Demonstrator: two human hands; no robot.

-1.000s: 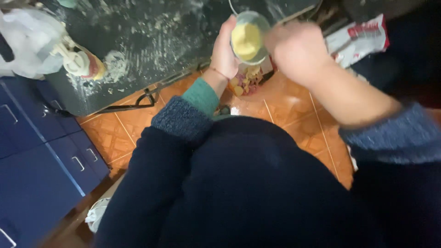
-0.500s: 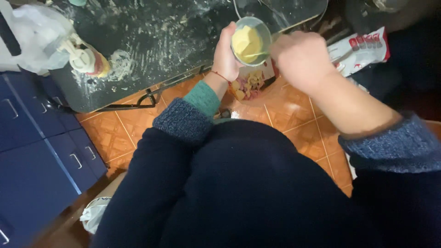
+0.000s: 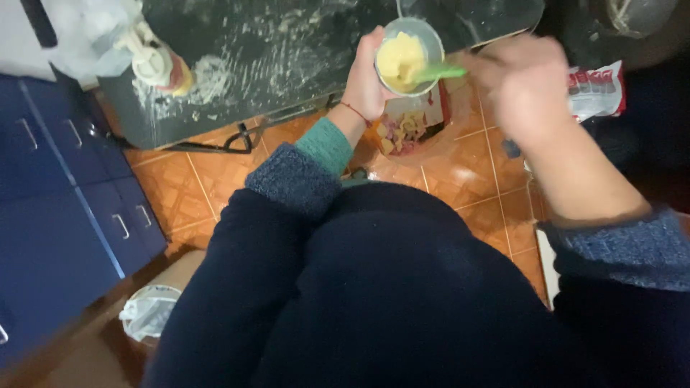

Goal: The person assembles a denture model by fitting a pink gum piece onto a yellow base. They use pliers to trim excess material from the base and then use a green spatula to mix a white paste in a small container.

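My left hand point(image 3: 366, 79) grips a small clear bowl point(image 3: 408, 56) filled with a yellow batter, held above the edge of a dark, flour-dusted table point(image 3: 273, 50). My right hand point(image 3: 528, 90), blurred by motion, holds a green utensil point(image 3: 440, 72) whose tip sits in the batter. Both sleeves are dark blue with grey knitted cuffs; a green cuff and a thin red wrist string show on the left arm.
A bottle with a white cap point(image 3: 154, 61) stands on the table's left part beside a white plastic bag point(image 3: 93, 32). Blue drawers point(image 3: 65, 187) line the left. An open bin with scraps point(image 3: 406, 133) sits on the orange tile floor; a red-and-white packet point(image 3: 595, 90) lies right.
The view has shifted slightly, so the bowl sits a little higher in frame. My right hand has moved to the right, and the green utensil now shows in the batter.
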